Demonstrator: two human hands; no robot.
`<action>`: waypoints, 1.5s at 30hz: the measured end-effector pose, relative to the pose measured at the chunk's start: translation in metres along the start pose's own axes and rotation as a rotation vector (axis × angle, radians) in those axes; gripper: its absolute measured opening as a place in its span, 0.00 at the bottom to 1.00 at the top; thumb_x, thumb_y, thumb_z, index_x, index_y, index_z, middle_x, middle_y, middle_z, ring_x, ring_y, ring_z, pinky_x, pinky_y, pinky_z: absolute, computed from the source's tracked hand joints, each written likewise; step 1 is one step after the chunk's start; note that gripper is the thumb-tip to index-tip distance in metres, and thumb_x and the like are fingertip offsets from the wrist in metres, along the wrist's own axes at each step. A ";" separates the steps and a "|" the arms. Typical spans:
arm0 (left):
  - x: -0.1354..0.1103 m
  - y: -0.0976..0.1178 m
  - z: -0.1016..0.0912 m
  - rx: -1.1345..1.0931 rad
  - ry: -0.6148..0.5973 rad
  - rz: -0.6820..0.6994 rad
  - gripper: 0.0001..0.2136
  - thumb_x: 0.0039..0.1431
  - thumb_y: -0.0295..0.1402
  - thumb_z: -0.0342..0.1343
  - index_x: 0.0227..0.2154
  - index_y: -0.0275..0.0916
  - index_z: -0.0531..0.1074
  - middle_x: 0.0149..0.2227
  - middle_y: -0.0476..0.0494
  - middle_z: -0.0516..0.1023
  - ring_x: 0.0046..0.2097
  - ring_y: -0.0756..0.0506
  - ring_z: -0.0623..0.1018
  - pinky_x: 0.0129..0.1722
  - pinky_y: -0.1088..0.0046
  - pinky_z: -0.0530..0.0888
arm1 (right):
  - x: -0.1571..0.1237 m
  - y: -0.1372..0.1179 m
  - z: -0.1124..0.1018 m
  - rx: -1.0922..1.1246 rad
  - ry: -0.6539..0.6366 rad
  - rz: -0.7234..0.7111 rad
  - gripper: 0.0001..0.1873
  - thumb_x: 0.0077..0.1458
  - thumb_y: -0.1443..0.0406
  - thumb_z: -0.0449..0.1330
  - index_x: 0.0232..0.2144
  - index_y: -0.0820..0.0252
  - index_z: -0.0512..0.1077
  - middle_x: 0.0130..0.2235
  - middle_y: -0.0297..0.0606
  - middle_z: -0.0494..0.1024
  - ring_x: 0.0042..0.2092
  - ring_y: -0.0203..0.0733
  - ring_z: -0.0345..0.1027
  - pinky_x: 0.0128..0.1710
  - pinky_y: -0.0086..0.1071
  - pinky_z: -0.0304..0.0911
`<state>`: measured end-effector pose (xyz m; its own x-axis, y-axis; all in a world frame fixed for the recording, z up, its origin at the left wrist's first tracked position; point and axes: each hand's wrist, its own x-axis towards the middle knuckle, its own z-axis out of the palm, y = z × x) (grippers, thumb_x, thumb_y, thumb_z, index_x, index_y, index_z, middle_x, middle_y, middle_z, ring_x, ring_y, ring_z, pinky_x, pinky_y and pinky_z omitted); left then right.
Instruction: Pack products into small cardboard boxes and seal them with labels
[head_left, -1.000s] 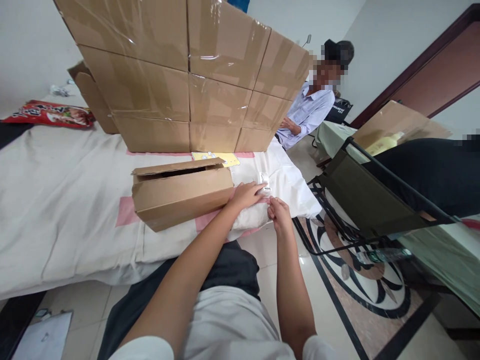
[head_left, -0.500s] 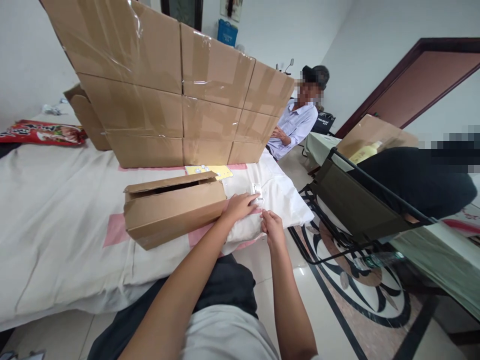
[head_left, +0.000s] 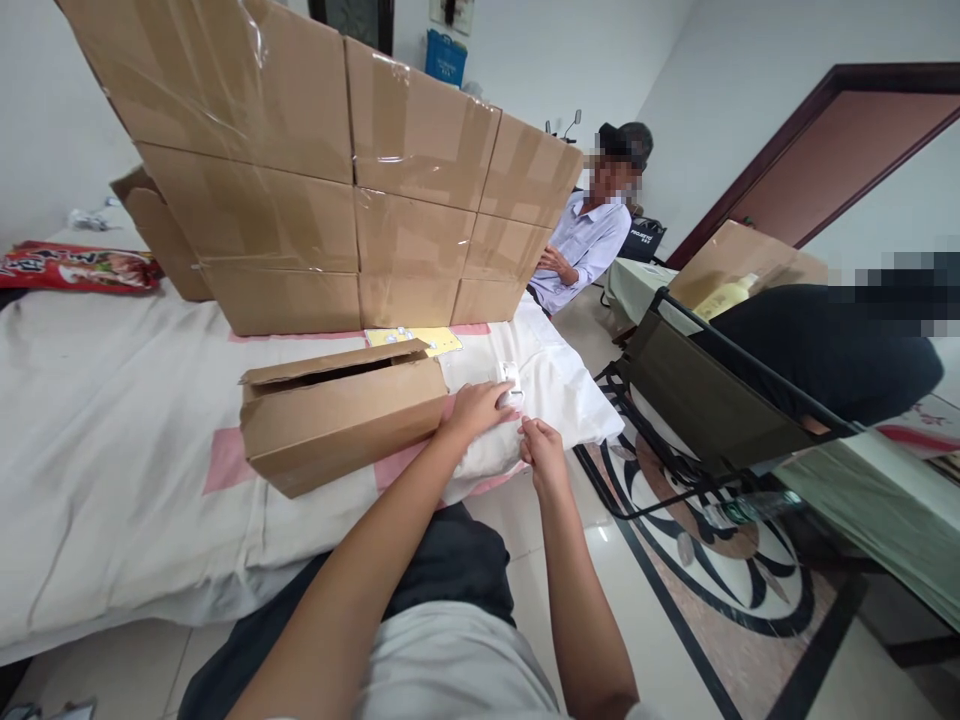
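Observation:
At the near right corner of the cloth-covered table, my left hand (head_left: pixel 480 406) is closed on a small white object (head_left: pixel 509 386) that looks like a roll; its exact kind is unclear. Just to its right, my right hand (head_left: pixel 541 444) is pinched; whatever lies between its fingertips is too small to make out. A long cardboard box (head_left: pixel 345 425) lies left of my left hand, its top flap slightly raised over a dark gap. Behind it stands a stack of taped cardboard boxes (head_left: pixel 409 237), with a yellow patterned sheet (head_left: pixel 420 338) at its foot.
A red food packet (head_left: pixel 82 268) lies at the far left of the white cloth (head_left: pixel 135 400). Beyond the stack sits a person (head_left: pixel 589 240) in a light shirt. On the right are a dark folding chair (head_left: pixel 697 390) with a person in black and a green-covered table (head_left: pixel 862 500).
The view has shifted slightly, so things sit a little further left. Both hands keep nearly the same pose beside the white object.

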<state>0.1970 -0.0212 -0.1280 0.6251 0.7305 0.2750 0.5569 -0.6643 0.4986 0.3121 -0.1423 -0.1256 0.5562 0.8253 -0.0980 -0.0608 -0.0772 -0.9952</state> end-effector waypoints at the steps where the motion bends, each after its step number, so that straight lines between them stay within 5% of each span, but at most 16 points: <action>1: 0.000 0.001 0.000 0.008 0.001 0.002 0.23 0.63 0.44 0.60 0.60 0.51 0.70 0.48 0.44 0.83 0.49 0.39 0.81 0.48 0.65 0.71 | 0.000 0.000 0.000 0.001 -0.002 0.000 0.23 0.46 0.48 0.68 0.21 0.55 0.64 0.12 0.19 0.49 0.15 0.27 0.41 0.16 0.27 0.36; 20: -0.001 -0.001 -0.004 -0.004 0.122 -0.129 0.14 0.63 0.38 0.59 0.50 0.45 0.74 0.45 0.42 0.82 0.49 0.39 0.80 0.48 0.64 0.70 | 0.022 -0.005 0.010 -0.096 -0.036 0.030 0.17 0.46 0.54 0.66 0.19 0.56 0.64 0.10 0.21 0.54 0.13 0.29 0.44 0.15 0.28 0.36; 30: 0.002 -0.005 -0.001 -0.084 0.124 -0.164 0.16 0.62 0.40 0.60 0.52 0.48 0.76 0.46 0.44 0.83 0.49 0.39 0.80 0.44 0.66 0.71 | 0.023 -0.007 0.006 -0.145 -0.054 0.048 0.15 0.47 0.56 0.63 0.19 0.56 0.64 0.10 0.21 0.53 0.13 0.28 0.43 0.16 0.27 0.36; 41: 0.001 -0.004 -0.003 -0.172 0.136 -0.224 0.20 0.60 0.40 0.63 0.55 0.48 0.76 0.49 0.45 0.84 0.49 0.39 0.81 0.47 0.68 0.72 | 0.021 -0.046 0.009 -0.246 -0.065 -0.068 0.16 0.49 0.52 0.60 0.22 0.56 0.65 0.13 0.21 0.51 0.17 0.29 0.42 0.19 0.28 0.36; 45: 0.002 -0.006 -0.001 -0.177 0.136 -0.243 0.21 0.59 0.41 0.63 0.55 0.48 0.76 0.47 0.45 0.84 0.49 0.39 0.81 0.47 0.67 0.73 | 0.024 -0.035 0.007 -0.373 -0.019 -0.072 0.14 0.47 0.55 0.59 0.19 0.56 0.65 0.13 0.23 0.52 0.19 0.31 0.45 0.20 0.29 0.41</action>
<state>0.1944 -0.0158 -0.1297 0.4004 0.8866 0.2317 0.5697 -0.4388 0.6949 0.3223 -0.1158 -0.0931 0.5323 0.8460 -0.0316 0.2858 -0.2147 -0.9340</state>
